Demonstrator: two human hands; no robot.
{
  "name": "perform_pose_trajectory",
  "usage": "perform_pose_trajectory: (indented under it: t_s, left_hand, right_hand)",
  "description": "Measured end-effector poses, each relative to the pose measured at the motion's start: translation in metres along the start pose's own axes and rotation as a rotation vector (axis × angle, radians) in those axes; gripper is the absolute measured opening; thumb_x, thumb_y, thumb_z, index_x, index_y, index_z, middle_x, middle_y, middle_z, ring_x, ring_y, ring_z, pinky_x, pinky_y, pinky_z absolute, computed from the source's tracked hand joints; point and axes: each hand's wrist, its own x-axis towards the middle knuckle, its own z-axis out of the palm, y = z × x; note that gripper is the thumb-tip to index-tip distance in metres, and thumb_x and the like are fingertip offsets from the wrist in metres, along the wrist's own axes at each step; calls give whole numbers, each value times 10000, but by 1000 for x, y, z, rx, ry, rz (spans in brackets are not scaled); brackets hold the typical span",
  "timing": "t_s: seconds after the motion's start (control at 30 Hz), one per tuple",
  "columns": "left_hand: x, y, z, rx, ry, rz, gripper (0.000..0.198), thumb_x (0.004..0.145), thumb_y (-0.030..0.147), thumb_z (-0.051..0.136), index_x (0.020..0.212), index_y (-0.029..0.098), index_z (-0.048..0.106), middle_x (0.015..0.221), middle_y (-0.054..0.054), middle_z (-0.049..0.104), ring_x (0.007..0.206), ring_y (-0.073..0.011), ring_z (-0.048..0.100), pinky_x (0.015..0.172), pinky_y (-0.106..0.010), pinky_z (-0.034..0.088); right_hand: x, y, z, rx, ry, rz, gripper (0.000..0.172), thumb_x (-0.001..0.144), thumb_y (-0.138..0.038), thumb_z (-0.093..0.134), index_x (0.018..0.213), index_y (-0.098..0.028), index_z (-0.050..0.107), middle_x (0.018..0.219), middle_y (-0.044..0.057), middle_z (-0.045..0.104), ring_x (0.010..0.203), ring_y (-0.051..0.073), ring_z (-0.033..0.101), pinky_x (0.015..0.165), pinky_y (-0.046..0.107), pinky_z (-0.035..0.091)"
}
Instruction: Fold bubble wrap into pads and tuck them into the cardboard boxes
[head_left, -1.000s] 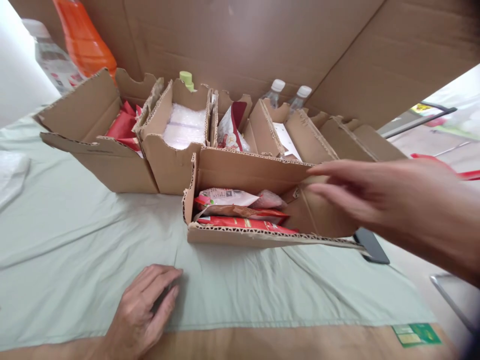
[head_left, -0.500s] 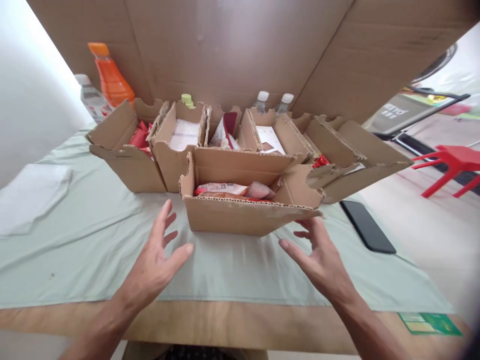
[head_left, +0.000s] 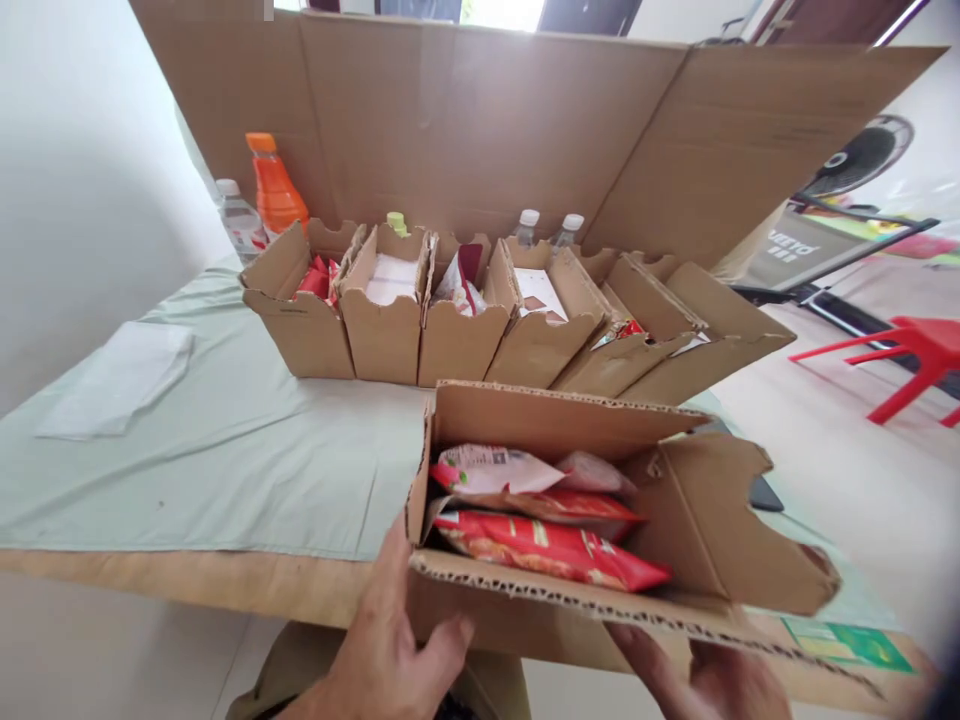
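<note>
A cardboard box with its top open is close to me, over the table's front edge. Red snack packets and a white and pink packet lie inside it. My left hand grips the box at its left end, thumb against the near wall. Under the near wall on the right, my right hand holds the same box, its fingers partly hidden.
A row of several cardboard boxes stands behind, before a tall cardboard panel and bottles. White sheets lie left. A phone is partly hidden right; a green card lies near the front edge.
Both hands have taken hold of the near box, and it has come away from the row toward me and to the right. The view has tilted up, showing more of the room behind the panel.
</note>
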Motion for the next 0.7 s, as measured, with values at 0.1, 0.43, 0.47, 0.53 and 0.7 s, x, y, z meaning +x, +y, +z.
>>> perform_pose_trajectory:
  t_s: [0.1, 0.43, 0.47, 0.53, 0.7]
  left_hand:
    - [-27, -14, -34, 55, 82, -90, 623, 952, 425, 650, 1515, 230, 467, 1428, -184, 636, 1403, -393, 564, 1199, -640, 450]
    - [6, 9, -52, -54, 183, 10, 480, 923, 434, 682, 1335, 204, 595, 1227, -135, 713, 1288, -330, 649, 1180, -538, 491]
    - [3, 6, -45, -54, 159, 0, 470, 912, 444, 691, 1306, 200, 607, 1224, -138, 713, 1276, -331, 655, 1185, -542, 485]
    - [0, -1, -40, -61, 168, -19, 485, 900, 456, 696, 1300, 197, 605, 1263, -147, 702, 1304, -336, 638, 1205, -551, 462]
    - [19, -26, -102, -151, 350, -4, 480, 844, 424, 724, 1255, 198, 626, 1312, -131, 710, 1351, -339, 621, 1191, -489, 487]
  right_hand:
    - [-10, -30, 12, 49, -83, -39, 246, 858, -507, 747, 842, -266, 703, 726, 47, 722, 710, 298, 704, 688, 430, 626]
    - [14, -68, 37, 151, -30, -44, 321, 899, -509, 706, 1079, -243, 719, 787, 72, 701, 830, 340, 725, 721, 462, 624]
    - [7, -61, 34, 124, -19, -28, 331, 885, -499, 730, 1109, -255, 719, 777, 73, 697, 839, 359, 730, 718, 479, 630]
    - [-9, -53, 36, 103, -33, -7, 341, 866, -465, 769, 1155, -291, 716, 782, 73, 698, 831, 379, 734, 695, 499, 641]
    - [-36, -77, 90, 282, -183, -93, 556, 908, -403, 729, 1425, -263, 583, 1095, 113, 752, 1054, 384, 735, 864, 521, 667]
